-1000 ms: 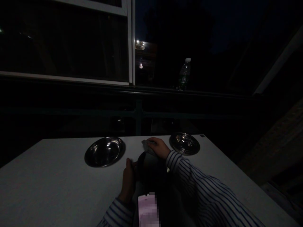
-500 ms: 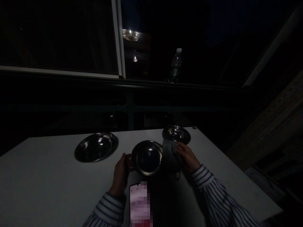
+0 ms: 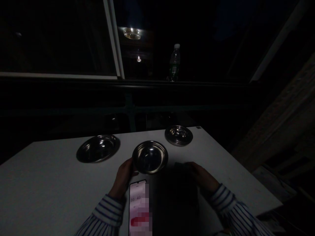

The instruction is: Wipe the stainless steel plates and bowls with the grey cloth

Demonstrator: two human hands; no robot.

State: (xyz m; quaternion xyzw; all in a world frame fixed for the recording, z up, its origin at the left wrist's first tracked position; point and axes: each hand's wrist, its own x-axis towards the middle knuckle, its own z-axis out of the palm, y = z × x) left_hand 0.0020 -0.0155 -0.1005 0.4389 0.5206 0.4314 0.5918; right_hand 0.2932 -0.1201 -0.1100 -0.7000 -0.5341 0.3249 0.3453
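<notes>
Item: steel bowl (image 3: 150,157), rim pinched at its near-left edge by my left hand (image 3: 124,175), fingers closed on it. My right hand (image 3: 200,176) lies just right of the bowl, fingers over what may be a dark cloth (image 3: 180,166); grip too dim to tell. Lit phone (image 3: 137,209) sits nearer me than the left fingers.

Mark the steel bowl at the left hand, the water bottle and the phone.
steel bowl (image 3: 150,158): head view, inside of the bowl.
water bottle (image 3: 174,69): head view, on its label.
phone (image 3: 137,205): head view, lit screen.

The phone (image 3: 137,200) screen reads "00:40".
</notes>
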